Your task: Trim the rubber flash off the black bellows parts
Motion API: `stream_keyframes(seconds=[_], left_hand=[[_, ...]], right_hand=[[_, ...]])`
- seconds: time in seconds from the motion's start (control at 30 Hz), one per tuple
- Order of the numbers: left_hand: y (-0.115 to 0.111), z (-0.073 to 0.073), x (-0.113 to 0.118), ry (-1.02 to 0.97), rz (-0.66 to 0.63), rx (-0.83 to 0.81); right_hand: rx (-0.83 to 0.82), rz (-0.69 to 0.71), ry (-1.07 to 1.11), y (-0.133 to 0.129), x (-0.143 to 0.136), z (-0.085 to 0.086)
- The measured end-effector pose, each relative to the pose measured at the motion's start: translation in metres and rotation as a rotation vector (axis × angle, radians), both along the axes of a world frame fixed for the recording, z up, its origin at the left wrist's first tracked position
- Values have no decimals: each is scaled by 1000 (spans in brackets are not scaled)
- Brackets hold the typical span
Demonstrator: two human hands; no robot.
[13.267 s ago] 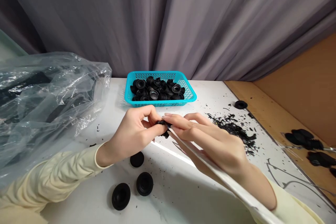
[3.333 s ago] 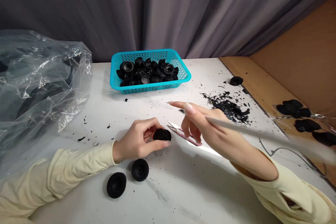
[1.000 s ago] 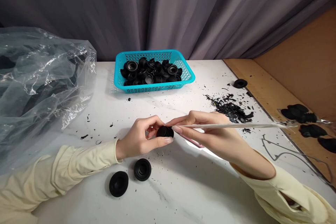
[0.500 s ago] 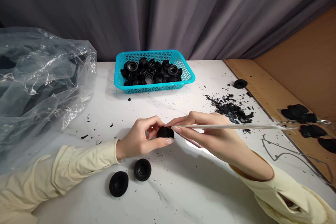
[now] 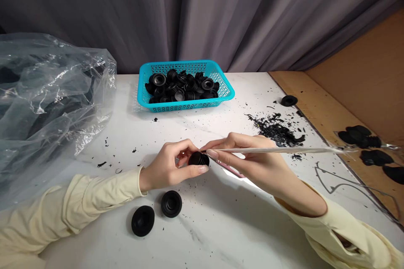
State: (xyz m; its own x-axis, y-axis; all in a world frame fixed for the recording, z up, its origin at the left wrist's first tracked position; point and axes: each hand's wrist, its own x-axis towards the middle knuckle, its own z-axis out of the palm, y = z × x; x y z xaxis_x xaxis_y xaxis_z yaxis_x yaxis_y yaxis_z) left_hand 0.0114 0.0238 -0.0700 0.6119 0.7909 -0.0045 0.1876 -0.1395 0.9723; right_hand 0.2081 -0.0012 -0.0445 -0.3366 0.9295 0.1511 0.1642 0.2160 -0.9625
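Observation:
My left hand [image 5: 172,164] pinches a small black ribbed rubber bellows [image 5: 198,158] between thumb and fingers, just above the white table. My right hand [image 5: 252,155] is closed on a slim tool [image 5: 277,150] with a long pale strip running off to the right. A pinkish strip [image 5: 232,170] shows under the right fingers; whether it belongs to the same tool I cannot tell. The tool's thin dark tip is at the upper rim of the bellows, apparently touching it. Two similar black rubber pieces, one round [image 5: 171,204] and one tilted [image 5: 142,221], lie nearer me.
A turquoise basket [image 5: 186,107] full of black rubber pieces stands at the back. Clear plastic sheeting [image 5: 57,92] covers the left side. Black scraps [image 5: 279,130] are heaped on the right, near a single rubber piece [image 5: 288,101]. More black pieces [image 5: 358,134] lie along the wooden edge.
My right hand and the tool have shifted very slightly at the bellows, and the pinkish strip shows a little more. The left hand holds its place.

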Motion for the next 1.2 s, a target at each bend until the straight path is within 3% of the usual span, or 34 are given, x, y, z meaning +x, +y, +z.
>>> stream_keyframes(seconds=[0.23, 0.4, 0.5, 0.63, 1.2], left_hand=[[-3, 1, -1, -29, 39, 13], [-5, -2, -2, -89, 110, 53], [-5, -5, -2, -132, 130, 102], [-4, -9, -3, -162, 126, 135], [-4, -9, 0, -168, 134, 166]], right_hand=[[13, -111, -68, 2, 5, 7], [-197, -327, -139, 3, 14, 21], [-340, -255, -131, 4, 17, 25], [-524, -69, 96, 4, 13, 24], [-736, -49, 378, 5, 5, 11]])
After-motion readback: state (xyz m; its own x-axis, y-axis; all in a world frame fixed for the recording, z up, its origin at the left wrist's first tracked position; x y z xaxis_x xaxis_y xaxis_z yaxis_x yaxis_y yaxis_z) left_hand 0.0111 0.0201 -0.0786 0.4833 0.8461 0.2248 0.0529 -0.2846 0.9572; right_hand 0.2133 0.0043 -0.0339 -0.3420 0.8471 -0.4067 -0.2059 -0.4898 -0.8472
